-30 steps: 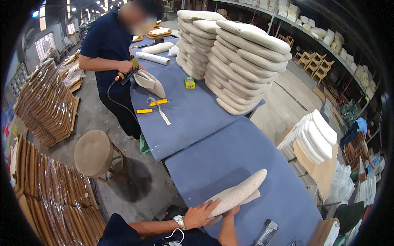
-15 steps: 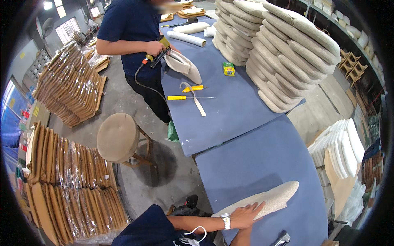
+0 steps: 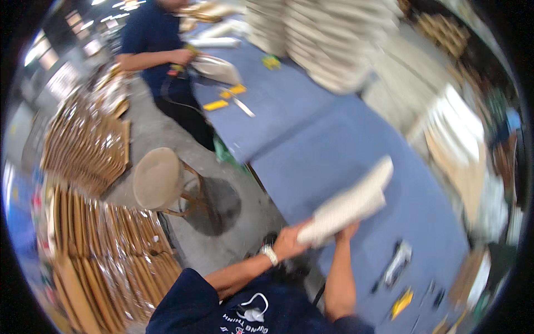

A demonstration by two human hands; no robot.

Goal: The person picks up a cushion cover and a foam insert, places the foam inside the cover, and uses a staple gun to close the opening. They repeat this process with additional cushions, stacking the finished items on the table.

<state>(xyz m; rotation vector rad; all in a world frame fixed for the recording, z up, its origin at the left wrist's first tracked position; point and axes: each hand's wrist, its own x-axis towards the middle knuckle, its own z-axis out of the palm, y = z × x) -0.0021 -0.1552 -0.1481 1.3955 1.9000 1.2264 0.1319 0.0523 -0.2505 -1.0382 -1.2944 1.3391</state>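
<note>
A cream fabric-covered pad (image 3: 347, 214), long and curved with a pointed far end, is tilted up over the near part of the blue table. My left hand (image 3: 289, 242), with a watch at its wrist, grips the pad's near left end. At its lower right side my right hand (image 3: 347, 231) is closed on the edge, with part of the fingers hidden behind the fabric. Motion smears the picture, so finer detail on the pad is lost.
A nail gun (image 3: 396, 261) and a yellow-handled tool (image 3: 401, 303) lie on the blue table (image 3: 311, 150) to my right. Cream pads (image 3: 339, 44) are stacked at the far side. A co-worker (image 3: 150, 55) works at far left. A round stool (image 3: 158, 178) and wrapped brown panels (image 3: 111, 250) stand left.
The pad has gone from lying on the table under my hand to tilted up between both hands. My right hand has come into sight on it. The whole view has turned and shifted.
</note>
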